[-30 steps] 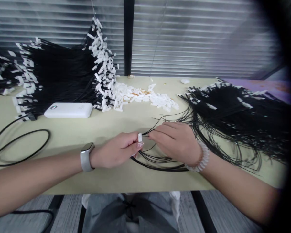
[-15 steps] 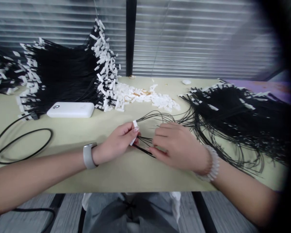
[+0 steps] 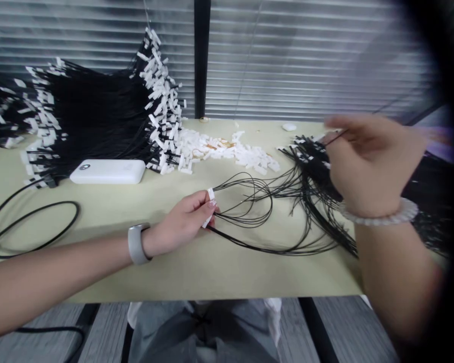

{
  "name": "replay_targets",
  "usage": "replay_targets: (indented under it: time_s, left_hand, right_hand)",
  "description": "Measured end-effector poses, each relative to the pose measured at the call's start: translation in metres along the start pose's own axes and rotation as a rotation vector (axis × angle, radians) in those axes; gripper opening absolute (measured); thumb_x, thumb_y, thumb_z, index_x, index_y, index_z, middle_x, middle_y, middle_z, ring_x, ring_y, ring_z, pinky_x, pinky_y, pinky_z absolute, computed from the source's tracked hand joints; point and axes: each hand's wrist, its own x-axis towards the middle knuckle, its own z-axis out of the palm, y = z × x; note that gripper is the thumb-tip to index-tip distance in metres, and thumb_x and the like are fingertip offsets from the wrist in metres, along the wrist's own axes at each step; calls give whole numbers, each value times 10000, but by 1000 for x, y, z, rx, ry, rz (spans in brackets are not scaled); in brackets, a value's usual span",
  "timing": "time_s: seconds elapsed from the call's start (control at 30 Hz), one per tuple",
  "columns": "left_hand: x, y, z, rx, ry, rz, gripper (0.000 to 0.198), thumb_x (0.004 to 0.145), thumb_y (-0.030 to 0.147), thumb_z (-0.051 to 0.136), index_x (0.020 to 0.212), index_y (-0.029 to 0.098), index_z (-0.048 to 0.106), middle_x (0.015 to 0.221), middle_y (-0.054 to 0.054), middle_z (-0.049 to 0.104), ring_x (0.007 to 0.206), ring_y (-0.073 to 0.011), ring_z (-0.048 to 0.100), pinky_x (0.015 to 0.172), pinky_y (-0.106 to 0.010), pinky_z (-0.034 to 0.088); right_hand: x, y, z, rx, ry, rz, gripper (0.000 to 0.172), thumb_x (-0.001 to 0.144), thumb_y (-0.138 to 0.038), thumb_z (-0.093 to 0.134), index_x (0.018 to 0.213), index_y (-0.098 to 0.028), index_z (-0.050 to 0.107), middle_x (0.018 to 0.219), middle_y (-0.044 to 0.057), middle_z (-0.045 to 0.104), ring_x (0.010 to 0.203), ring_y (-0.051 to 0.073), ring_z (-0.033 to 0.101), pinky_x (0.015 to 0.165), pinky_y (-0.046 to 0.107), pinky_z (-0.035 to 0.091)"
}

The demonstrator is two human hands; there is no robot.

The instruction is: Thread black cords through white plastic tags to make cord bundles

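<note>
My left hand (image 3: 189,222) pinches a white connector (image 3: 211,193) above the middle of the table. Several thin black wires (image 3: 249,220) run from it in loops to the right, toward the black wire bundle (image 3: 313,194). Raised over the pile of black wires with white ends (image 3: 314,151), my right hand (image 3: 371,156) is closed in a pinch on a thin dark wire. That hand is blurred and hides part of the pile.
A large stack of black cables (image 3: 98,111) with white connectors stands at the back left. Loose white connectors (image 3: 249,155) lie at the back middle. A white power bank (image 3: 108,171) sits near a looped black cable (image 3: 77,214). Blinds (image 3: 306,60) hang behind the table.
My right hand has left the wires near my left hand and moved right and up over the pile, a thin wire now between its fingers. My left hand has stayed in place.
</note>
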Motion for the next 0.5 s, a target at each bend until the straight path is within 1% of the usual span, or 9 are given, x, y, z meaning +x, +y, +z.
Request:
replay_targets:
  time_s: [0.07, 0.1, 0.17, 0.2, 0.27, 0.33, 0.37, 0.43, 0.5]
  left_hand:
    - [-1, 0, 0, 10, -28, 15, 273, 898, 390, 361, 848, 152, 487, 710, 0, 530, 677, -112, 501, 644, -244, 409]
    - [-1, 0, 0, 12, -40, 24, 276, 896, 396, 361, 848, 154, 486, 717, 0, 527, 682, -115, 502, 648, -249, 415]
    - [-1, -1, 0, 13, -55, 34, 278, 892, 405, 366, 845, 157, 484, 725, -2, 521, 690, -119, 505, 656, -258, 428]
    - [-1, -2, 1, 14, -58, 37, 277, 890, 407, 369, 843, 159, 483, 726, -2, 519, 689, -120, 507, 658, -261, 434]
    - [-2, -2, 1, 17, -63, 38, 275, 887, 407, 371, 844, 160, 484, 728, -5, 521, 690, -121, 513, 662, -266, 443]
    - [-2, -3, 2, 22, -64, 42, 274, 886, 406, 373, 847, 159, 485, 734, -8, 524, 692, -123, 519, 661, -266, 448]
    - [-2, -3, 2, 27, -66, 46, 273, 887, 404, 372, 852, 159, 487, 740, -9, 526, 695, -123, 522, 662, -266, 448]
    - [-2, -2, 2, 39, -68, 54, 273, 889, 399, 369, 855, 156, 488, 744, -10, 525, 698, -123, 521, 662, -263, 444]
    - [-3, 0, 2, 52, -76, 63, 268, 893, 389, 362, 845, 155, 484, 740, -8, 521, 696, -121, 516, 659, -256, 436]
  right_hand:
    - [2, -9, 4, 245, 133, 153, 341, 841, -241, 502, 1181, -219, 510, 1213, 133, 496, 964, 261, 553, 703, 364, 452]
    - [3, -17, 7, 328, 188, 237, 284, 839, -251, 510, 1119, -229, 550, 1182, 120, 517, 894, 243, 577, 671, 353, 459]
    - [2, -32, 10, 425, 133, 340, 201, 867, -305, 465, 968, -216, 614, 1003, 117, 587, 670, 179, 579, 560, 324, 443]
    - [0, -39, 11, 439, 96, 376, 231, 879, -336, 438, 938, -212, 625, 870, 104, 604, 549, 140, 536, 490, 304, 415]
    - [-3, -49, 12, 451, -10, 408, 276, 885, -357, 428, 1075, -234, 585, 632, 40, 564, 415, 98, 448, 387, 259, 346]
    - [-7, -53, 14, 475, -181, 400, 404, 870, -336, 471, 1265, -264, 421, 522, -23, 520, 385, 91, 442, 347, 213, 317]
    - [-9, -55, 15, 485, -290, 385, 420, 862, -328, 488, 1267, -261, 401, 512, -37, 522, 394, 88, 460, 352, 193, 331]
    - [-13, -57, 20, 458, -539, 340, 255, 861, -318, 484, 1097, -227, 511, 580, -24, 575, 468, 81, 521, 422, 176, 397]
    - [-16, -62, 26, 346, -665, 259, 143, 870, -285, 459, 870, -190, 565, 652, -12, 604, 526, 70, 542, 503, 179, 424]
